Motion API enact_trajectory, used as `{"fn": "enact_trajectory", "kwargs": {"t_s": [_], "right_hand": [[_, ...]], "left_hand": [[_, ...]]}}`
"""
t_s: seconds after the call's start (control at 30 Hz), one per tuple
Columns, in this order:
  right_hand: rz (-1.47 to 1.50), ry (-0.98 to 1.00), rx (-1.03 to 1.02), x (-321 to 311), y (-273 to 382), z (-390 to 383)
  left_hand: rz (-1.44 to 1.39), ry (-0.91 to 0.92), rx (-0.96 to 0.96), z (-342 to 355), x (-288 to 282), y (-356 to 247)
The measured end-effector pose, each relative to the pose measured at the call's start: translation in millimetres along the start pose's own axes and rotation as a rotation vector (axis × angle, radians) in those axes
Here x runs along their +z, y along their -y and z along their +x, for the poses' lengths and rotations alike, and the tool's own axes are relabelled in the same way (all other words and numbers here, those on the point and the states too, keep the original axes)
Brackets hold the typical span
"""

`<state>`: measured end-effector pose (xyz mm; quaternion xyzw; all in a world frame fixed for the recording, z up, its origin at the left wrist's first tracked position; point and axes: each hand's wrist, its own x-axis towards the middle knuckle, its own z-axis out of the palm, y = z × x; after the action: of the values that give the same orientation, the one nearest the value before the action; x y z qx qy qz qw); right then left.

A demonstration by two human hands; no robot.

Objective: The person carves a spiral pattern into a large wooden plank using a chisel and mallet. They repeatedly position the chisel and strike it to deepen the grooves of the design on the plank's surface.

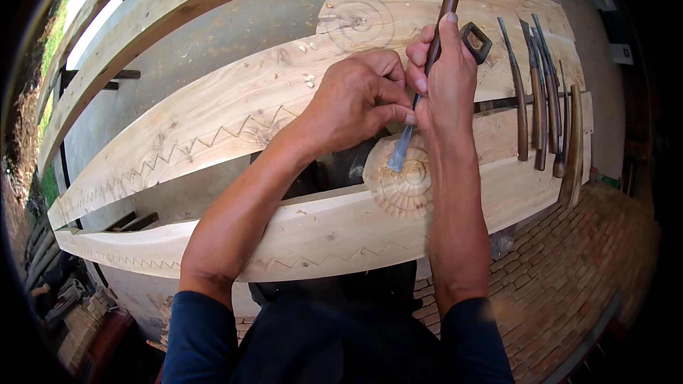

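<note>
My right hand [445,64] is wrapped round the dark wooden handle of a chisel [400,154], thumb pointing up along it. Lower down, the closed fingers of my left hand [356,96] grip the same chisel near the top of its steel blade. The tool leans, its flat wide blade pointing down at a round carved rosette [402,195] with petal-like grooves. That rosette is part of a long pale wooden board [320,238] nearest me. Just right of my right hand shows a dark squarish metal piece with a wooden core [476,43]; whether my hand touches it is unclear.
Several more carving chisels [535,89] lie across the boards at the right. Beyond the gap, a second long board [235,92] carries a zigzag line, pencilled circles [359,23] and loose chips. A thick curved beam [163,11] spans the far side. Brick paving [569,263] lies lower right.
</note>
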<state>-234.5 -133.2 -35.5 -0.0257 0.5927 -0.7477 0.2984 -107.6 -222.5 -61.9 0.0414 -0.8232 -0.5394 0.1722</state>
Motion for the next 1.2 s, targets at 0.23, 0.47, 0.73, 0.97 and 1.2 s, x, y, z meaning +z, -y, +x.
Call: {"fn": "enact_trajectory", "kwargs": {"t_s": [0.23,0.47,0.73,0.97,1.2], "right_hand": [[0.023,0.013,-0.003,-1.0,6.1,1.2],[0.006,0.037,-0.028,2.3,7.3,7.2],[0.011,0.044,-0.012,0.0,1.8,10.3],[-0.014,0.032,-0.001,-0.5,-0.8,7.4],[-0.025,0.056,-0.019,2.6,4.6,1.2]], "left_hand": [[-0.063,0.017,-0.015,1.9,0.7,1.8],[-0.058,-0.009,-0.067,3.4,4.1,0.1],[-0.046,0.005,-0.046,3.2,1.8,3.3],[-0.033,-0.041,0.058,3.8,3.1,7.8],[-0.123,-0.07,-0.017,2.2,3.5,4.4]]}}
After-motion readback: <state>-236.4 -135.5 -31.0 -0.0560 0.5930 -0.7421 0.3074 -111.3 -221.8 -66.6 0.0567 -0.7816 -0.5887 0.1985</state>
